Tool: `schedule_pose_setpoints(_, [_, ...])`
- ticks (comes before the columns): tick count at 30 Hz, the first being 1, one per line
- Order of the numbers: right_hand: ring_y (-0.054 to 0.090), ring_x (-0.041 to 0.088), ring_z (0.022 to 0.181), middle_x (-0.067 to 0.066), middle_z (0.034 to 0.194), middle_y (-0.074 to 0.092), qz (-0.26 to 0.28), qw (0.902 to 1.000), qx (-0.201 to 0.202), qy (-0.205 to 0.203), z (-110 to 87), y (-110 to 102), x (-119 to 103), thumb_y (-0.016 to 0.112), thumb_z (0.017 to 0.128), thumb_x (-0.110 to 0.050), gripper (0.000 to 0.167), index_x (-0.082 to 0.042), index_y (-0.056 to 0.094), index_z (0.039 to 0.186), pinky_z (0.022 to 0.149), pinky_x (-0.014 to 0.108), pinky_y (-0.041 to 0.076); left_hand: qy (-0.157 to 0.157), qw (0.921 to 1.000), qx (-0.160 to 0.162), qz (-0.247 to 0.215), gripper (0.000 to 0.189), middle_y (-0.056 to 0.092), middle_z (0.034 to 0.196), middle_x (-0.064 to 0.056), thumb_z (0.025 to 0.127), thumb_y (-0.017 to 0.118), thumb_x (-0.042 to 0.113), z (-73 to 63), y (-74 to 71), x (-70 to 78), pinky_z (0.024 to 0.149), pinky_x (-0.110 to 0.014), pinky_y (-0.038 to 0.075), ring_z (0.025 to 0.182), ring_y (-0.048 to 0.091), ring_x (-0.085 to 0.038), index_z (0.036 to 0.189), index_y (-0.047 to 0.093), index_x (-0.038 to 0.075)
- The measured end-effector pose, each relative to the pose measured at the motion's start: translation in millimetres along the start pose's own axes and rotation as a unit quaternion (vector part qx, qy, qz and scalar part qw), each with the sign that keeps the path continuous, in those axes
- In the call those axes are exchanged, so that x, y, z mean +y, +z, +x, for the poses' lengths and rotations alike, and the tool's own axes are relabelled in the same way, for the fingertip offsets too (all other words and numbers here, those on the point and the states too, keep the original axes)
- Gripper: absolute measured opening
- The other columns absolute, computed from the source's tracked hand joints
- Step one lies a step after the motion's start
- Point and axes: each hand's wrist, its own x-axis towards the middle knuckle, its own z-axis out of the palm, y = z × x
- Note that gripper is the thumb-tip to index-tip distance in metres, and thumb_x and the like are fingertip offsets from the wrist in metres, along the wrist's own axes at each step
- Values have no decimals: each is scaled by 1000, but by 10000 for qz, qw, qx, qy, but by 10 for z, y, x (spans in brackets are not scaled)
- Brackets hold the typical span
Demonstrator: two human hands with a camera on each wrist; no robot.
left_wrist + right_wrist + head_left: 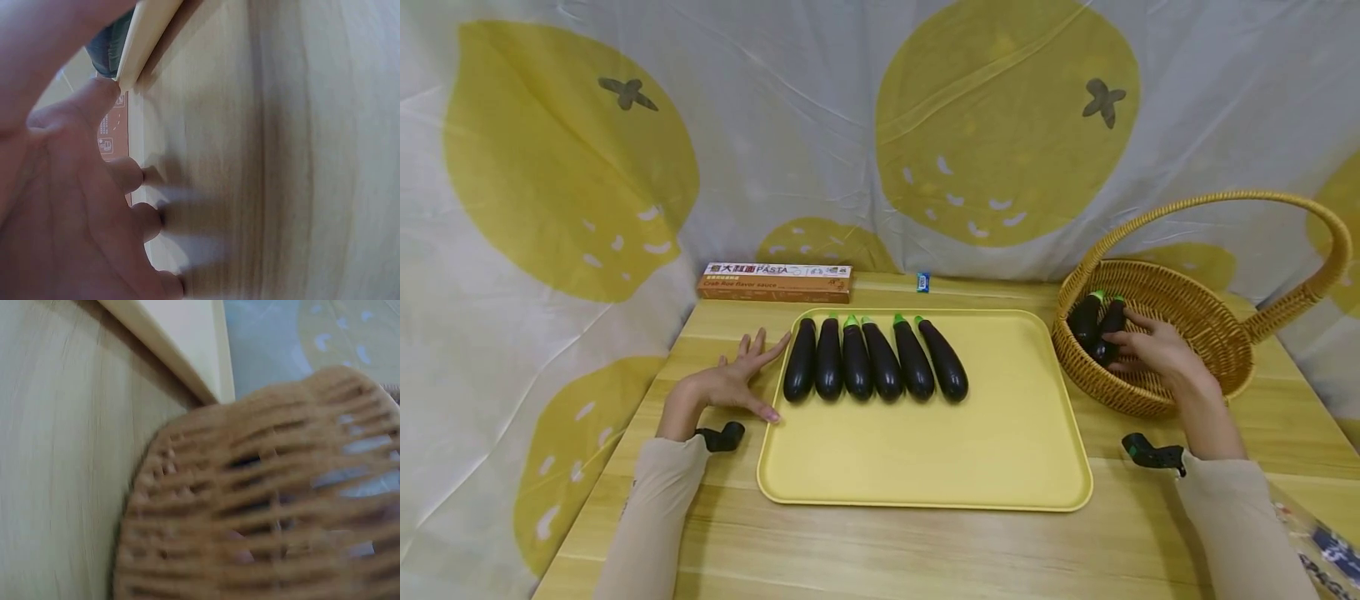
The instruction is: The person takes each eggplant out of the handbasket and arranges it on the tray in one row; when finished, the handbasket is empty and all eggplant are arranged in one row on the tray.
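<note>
Several dark purple eggplants with green stem ends lie side by side on a yellow tray. At the tray's left edge, my left hand has its fingers spread, its thumb and index finger at the rim. The left wrist view shows the other fingertips against the wooden tabletop. My right hand reaches into a wicker basket and grips an eggplant; another eggplant lies left of it. In the right wrist view, the basket wall mostly hides the hand.
Behind the tray stand a pasta box and a small blue packet. The basket's tall handle arches over its opening. A lemon-print curtain hangs along the back and left.
</note>
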Motion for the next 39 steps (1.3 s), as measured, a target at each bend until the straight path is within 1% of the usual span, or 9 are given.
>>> schedule_pose_setpoints(7, [71,5,76,52,149,26,-853,9960,194,177,-106,-204,117,50,108,-31,83,-11,-9,163,77,29,63,-17,10000,7,25,134,-29,166,-30,74,92,42,-4,2,18,112,-83,-14,152,-27,-53,168,-1,20])
schedule_pose_setpoints(12, [65,4,77,44,140,41,-1361,9903,279,26,-93,-227,146,49,108,-41,86,-5,-8,163,90,41,57,-27,10000,8,68,134,-28,166,-29,74,92,43,-11,5,17,113,-82,-13,152,-27,-53,168,-1,22])
schedule_pose_setpoints(20, [68,10,68,0,79,61,-1569,9869,372,-51,-72,-194,131,50,107,-42,88,-4,-5,164,77,26,51,-1,10000,29,93,134,-28,166,-30,74,92,43,-8,11,5,113,-83,-12,152,-26,-54,168,0,21])
schedule_pose_setpoints(22, [64,13,68,11,86,65,-1641,9858,370,-25,-87,-205,136,50,107,-41,87,-4,-4,164,80,29,50,-5,9999,25,111,134,-28,166,-30,74,92,43,-6,9,4,113,-83,-12,152,-26,-54,168,-1,21])
schedule_pose_setpoints(24, [63,22,81,35,115,63,-1750,9839,352,-16,-118,-222,137,50,107,-41,86,-3,-3,163,84,36,48,-6,9999,25,112,134,-28,166,-30,74,92,43,-7,5,5,113,-83,-12,152,-26,-54,168,-1,21])
schedule_pose_setpoints(27, [64,28,87,39,126,59,-1713,9848,295,-35,-167,-254,142,52,107,-38,85,-3,0,164,87,42,52,0,10000,23,90,134,-28,166,-30,74,92,43,-6,1,6,112,-83,-13,152,-26,-54,168,-1,21])
schedule_pose_setpoints(31, [76,22,81,32,112,63,-1432,9896,132,-77,-249,-304,125,53,107,-36,83,-8,-1,165,86,41,60,-4,10000,11,81,134,-29,166,-30,74,92,44,-2,-1,3,112,-83,-13,152,-27,-53,168,-1,20])
schedule_pose_setpoints(34, [76,18,82,49,139,41,-1441,9894,68,-142,-341,-351,72,52,108,-41,84,-11,-2,164,87,41,59,2,10000,14,44,134,-29,165,-30,74,92,43,3,0,0,111,-83,-14,152,-28,-54,168,-1,21])
schedule_pose_setpoints(39, [76,15,85,44,162,16,-1518,9874,1,-458,-518,-381,-40,49,110,-42,77,-11,5,165,83,34,59,9,10000,24,-7,135,-29,165,-30,74,93,42,10,2,-5,111,-83,-16,152,-29,-53,168,-2,20])
